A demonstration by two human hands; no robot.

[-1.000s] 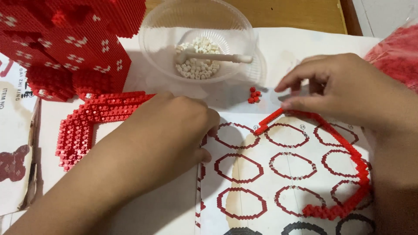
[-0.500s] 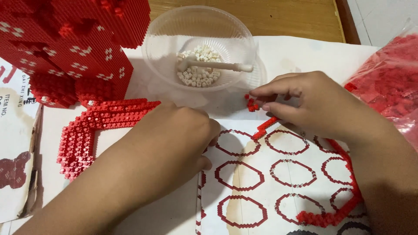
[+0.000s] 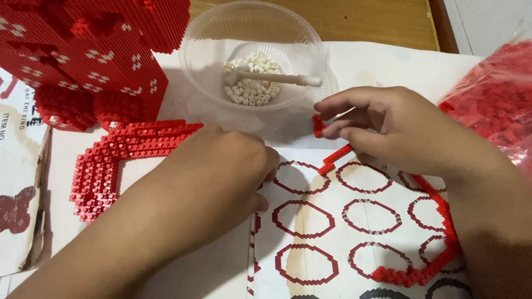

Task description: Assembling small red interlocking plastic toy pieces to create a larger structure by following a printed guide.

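Far left there's a flat red brick frame piece point(image 3: 119, 160), an L-shaped corner of tiny blocks lying on the paper, with the big red block model point(image 3: 83, 50) with small white patterns standing behind it. The left hand point(image 3: 221, 177) sits palm-down just right of that corner piece, fingers curled under and pressing on the edge of the instruction sheet point(image 3: 332, 221). Can't tell if it's pinching anything, since the fingertips are tucked out of sight.

Middle back is a clear plastic bowl point(image 3: 252, 52) with a little pile of white bricks point(image 3: 252, 83) and a white tool point(image 3: 274, 77) lying across them.

The right hand point(image 3: 399, 130) is over the top of the sheet, thumb and fingers narrowed to a small pinch around a couple of small red bricks point(image 3: 318, 126), right at its fingertips and just in front of the bowl. Just below them starts the thin red brick outline point(image 3: 421, 271), which runs down under the hand and curves round the sheet's right side, on top of the printed octagon rings.

Far right, a clear bag of red bricks point(image 3: 493, 105). All of it sits on white paper over a wooden table point(image 3: 354, 19), with pale floor at the top right.
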